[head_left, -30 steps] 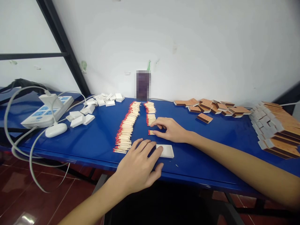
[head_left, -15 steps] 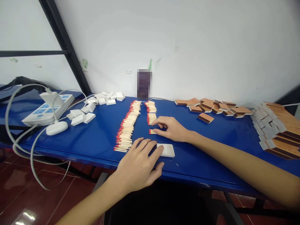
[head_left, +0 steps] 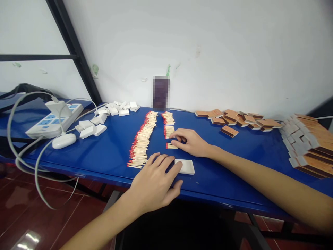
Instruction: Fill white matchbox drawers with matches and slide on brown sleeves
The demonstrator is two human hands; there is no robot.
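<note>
My left hand (head_left: pixel 156 182) is open, palm down at the table's front edge, with its fingers spread. Its fingertips reach over the left end of a white matchbox tray (head_left: pixel 187 167) and partly cover it. My right hand (head_left: pixel 191 142) rests farther back, thumb and index finger apart. Its index fingertip touches the near end of a short row of red-tipped matches (head_left: pixel 169 125). Close to the thumb lies a small separate group of matches (head_left: pixel 171 146). Left of both hands runs a longer row of matches (head_left: pixel 140 142), heads pointing left.
White matchbox trays (head_left: pixel 100 119) lie loose at the back left, near a power strip (head_left: pixel 47 126) with cables. Brown matchbox sleeves (head_left: pixel 234 118) are scattered at the back right. A stack of matchboxes (head_left: pixel 312 144) stands at the right end. A pixelated dark rectangle (head_left: pixel 161 93) is against the wall.
The view has shifted very slightly. Both hands and the matches hold nearly the same places.
</note>
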